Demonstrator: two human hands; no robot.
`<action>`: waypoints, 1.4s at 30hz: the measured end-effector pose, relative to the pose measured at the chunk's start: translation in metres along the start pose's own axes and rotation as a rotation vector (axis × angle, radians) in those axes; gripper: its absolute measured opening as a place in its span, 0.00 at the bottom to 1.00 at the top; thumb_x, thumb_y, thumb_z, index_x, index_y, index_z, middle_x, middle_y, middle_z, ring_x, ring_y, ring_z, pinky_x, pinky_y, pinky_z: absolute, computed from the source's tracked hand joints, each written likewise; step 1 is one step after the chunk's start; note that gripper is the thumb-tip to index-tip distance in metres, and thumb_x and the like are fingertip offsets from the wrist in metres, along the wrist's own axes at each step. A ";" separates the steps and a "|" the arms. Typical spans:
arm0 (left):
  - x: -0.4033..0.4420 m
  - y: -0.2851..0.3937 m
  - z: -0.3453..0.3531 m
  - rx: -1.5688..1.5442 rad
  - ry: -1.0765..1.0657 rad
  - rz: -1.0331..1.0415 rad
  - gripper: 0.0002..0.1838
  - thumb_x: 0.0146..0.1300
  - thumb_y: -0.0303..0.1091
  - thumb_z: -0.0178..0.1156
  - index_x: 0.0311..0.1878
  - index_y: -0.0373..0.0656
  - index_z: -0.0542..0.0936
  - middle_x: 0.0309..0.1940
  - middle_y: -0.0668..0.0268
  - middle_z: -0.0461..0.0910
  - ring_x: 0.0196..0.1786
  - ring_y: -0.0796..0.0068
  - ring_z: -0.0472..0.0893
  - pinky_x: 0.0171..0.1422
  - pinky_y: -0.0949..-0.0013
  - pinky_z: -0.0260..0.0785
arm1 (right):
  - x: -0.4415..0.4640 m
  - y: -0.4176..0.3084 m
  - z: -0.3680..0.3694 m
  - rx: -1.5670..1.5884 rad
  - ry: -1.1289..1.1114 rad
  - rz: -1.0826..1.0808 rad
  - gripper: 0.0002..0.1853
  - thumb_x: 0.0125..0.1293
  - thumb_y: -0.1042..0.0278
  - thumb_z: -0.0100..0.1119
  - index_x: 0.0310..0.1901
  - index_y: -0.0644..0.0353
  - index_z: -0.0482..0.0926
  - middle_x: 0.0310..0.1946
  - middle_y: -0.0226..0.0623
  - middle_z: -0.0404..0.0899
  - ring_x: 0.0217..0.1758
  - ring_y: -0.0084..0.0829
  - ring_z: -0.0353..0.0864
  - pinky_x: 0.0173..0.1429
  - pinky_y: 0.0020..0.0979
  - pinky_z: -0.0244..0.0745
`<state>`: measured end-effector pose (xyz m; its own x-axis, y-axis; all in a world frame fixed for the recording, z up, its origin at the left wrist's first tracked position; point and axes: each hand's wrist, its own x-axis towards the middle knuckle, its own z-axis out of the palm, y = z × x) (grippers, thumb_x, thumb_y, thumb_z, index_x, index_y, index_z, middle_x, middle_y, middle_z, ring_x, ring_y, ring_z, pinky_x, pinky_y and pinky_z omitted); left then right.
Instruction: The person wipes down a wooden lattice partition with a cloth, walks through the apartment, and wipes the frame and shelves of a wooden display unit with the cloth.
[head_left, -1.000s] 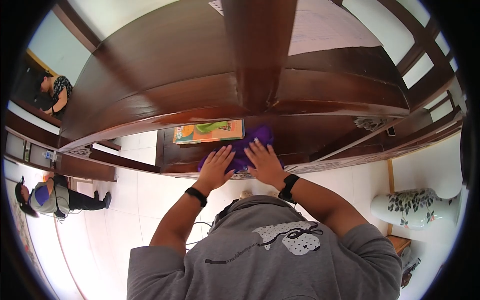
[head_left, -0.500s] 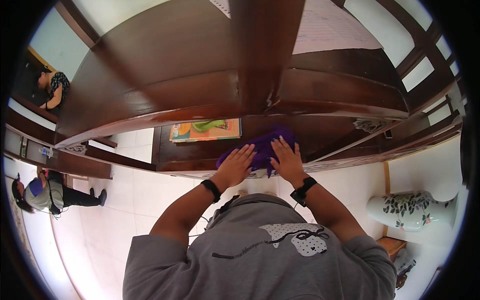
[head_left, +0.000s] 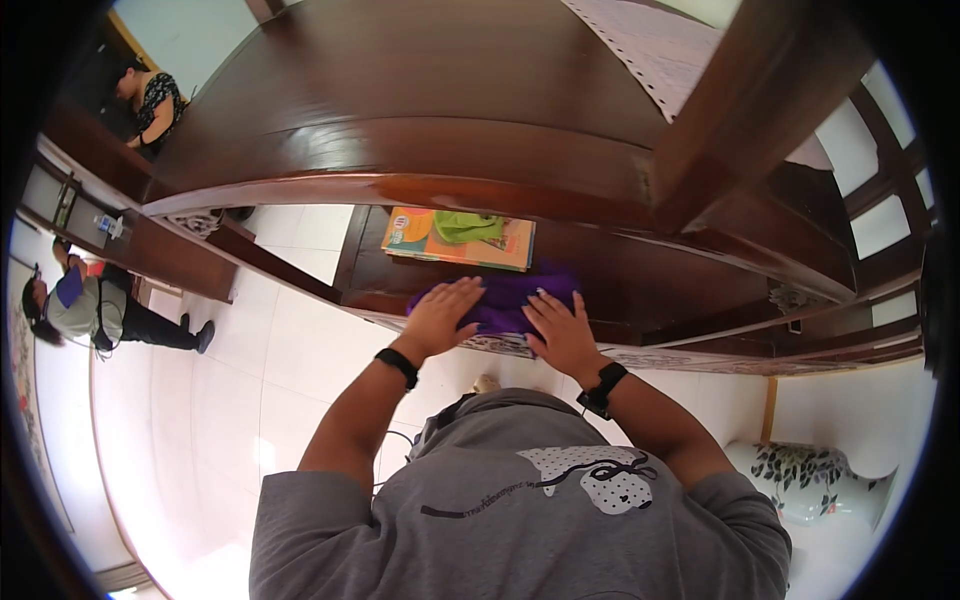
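Observation:
A crumpled purple cloth lies on the dark lower shelf, close to its front edge. Flat on the cloth's left part rests my left hand, its fingers stretched out. My right hand presses on the right part, fingers also extended and a little spread. Neither hand is closed around the cloth. Just behind it, a small stack of orange books lies on the shelf, with a bright green item on top that I cannot identify.
Above the shelf runs a dark wooden top with a thick post and a perforated paper sheet. A painted porcelain vase stands at right. Two people, one standing and one leaning, are at left.
My view has turned, so the shelf and books appear farther right. Both hands have slid left along the shelf with the purple cloth, and the books are now just behind it.

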<state>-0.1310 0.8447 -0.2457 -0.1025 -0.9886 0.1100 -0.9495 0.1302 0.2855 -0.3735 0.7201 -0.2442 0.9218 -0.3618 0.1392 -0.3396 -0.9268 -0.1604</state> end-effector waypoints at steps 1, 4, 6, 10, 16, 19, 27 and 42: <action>-0.013 -0.012 -0.004 0.041 0.014 -0.040 0.33 0.60 0.46 0.54 0.67 0.45 0.61 0.69 0.62 0.58 0.71 0.64 0.58 0.72 0.57 0.50 | 0.008 -0.006 0.003 0.024 -0.002 -0.047 0.26 0.65 0.53 0.49 0.62 0.55 0.67 0.64 0.34 0.65 0.70 0.32 0.57 0.69 0.60 0.44; -0.040 -0.036 -0.009 0.133 0.041 -0.122 0.32 0.61 0.47 0.53 0.67 0.46 0.62 0.70 0.63 0.58 0.71 0.65 0.57 0.72 0.57 0.49 | 0.024 -0.016 0.012 0.073 0.018 -0.116 0.26 0.65 0.53 0.50 0.62 0.55 0.66 0.64 0.34 0.65 0.70 0.32 0.58 0.69 0.59 0.46; -0.046 -0.042 -0.010 0.156 0.042 -0.137 0.31 0.62 0.46 0.52 0.67 0.46 0.62 0.70 0.64 0.57 0.72 0.65 0.57 0.73 0.57 0.49 | 0.029 -0.019 0.014 0.121 0.053 -0.126 0.25 0.64 0.55 0.50 0.61 0.56 0.67 0.63 0.35 0.67 0.69 0.33 0.60 0.69 0.57 0.47; -0.034 -0.028 -0.002 0.163 0.023 -0.169 0.30 0.63 0.44 0.50 0.67 0.43 0.61 0.71 0.61 0.55 0.73 0.63 0.54 0.73 0.56 0.47 | 0.031 -0.017 -0.008 0.242 0.159 -0.187 0.24 0.58 0.63 0.56 0.58 0.58 0.70 0.55 0.38 0.73 0.60 0.36 0.69 0.66 0.48 0.57; 0.008 0.017 0.017 0.079 -0.014 -0.023 0.31 0.64 0.45 0.48 0.68 0.39 0.60 0.72 0.56 0.51 0.74 0.60 0.51 0.74 0.56 0.45 | 0.037 -0.049 -0.145 0.488 0.268 -0.550 0.25 0.50 0.69 0.61 0.53 0.57 0.73 0.45 0.38 0.78 0.39 0.37 0.77 0.47 0.39 0.69; 0.030 0.036 0.031 0.080 -0.049 0.042 0.32 0.65 0.45 0.46 0.68 0.38 0.58 0.72 0.55 0.50 0.74 0.59 0.50 0.74 0.57 0.44 | 0.024 -0.078 -0.246 0.676 0.333 -0.707 0.27 0.51 0.66 0.64 0.55 0.56 0.72 0.41 0.33 0.80 0.36 0.32 0.78 0.42 0.34 0.71; 0.046 0.052 0.027 0.088 -0.080 0.081 0.32 0.66 0.46 0.45 0.69 0.39 0.56 0.72 0.55 0.49 0.74 0.59 0.49 0.75 0.58 0.43 | 0.038 -0.137 -0.275 1.145 0.898 -1.141 0.28 0.64 0.73 0.46 0.61 0.25 0.63 0.28 0.36 0.77 0.25 0.27 0.77 0.26 0.27 0.69; 0.045 0.051 0.029 0.078 -0.047 0.080 0.32 0.66 0.46 0.46 0.69 0.40 0.56 0.72 0.56 0.49 0.74 0.60 0.49 0.75 0.57 0.43 | 0.032 -0.123 -0.294 1.134 0.623 -1.214 0.31 0.62 0.75 0.44 0.63 0.25 0.60 0.29 0.38 0.77 0.26 0.29 0.78 0.29 0.27 0.70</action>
<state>-0.1929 0.8046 -0.2536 -0.1909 -0.9780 0.0843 -0.9578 0.2044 0.2023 -0.3568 0.7933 0.0675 0.2397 0.1792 0.9542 0.9479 -0.2557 -0.1901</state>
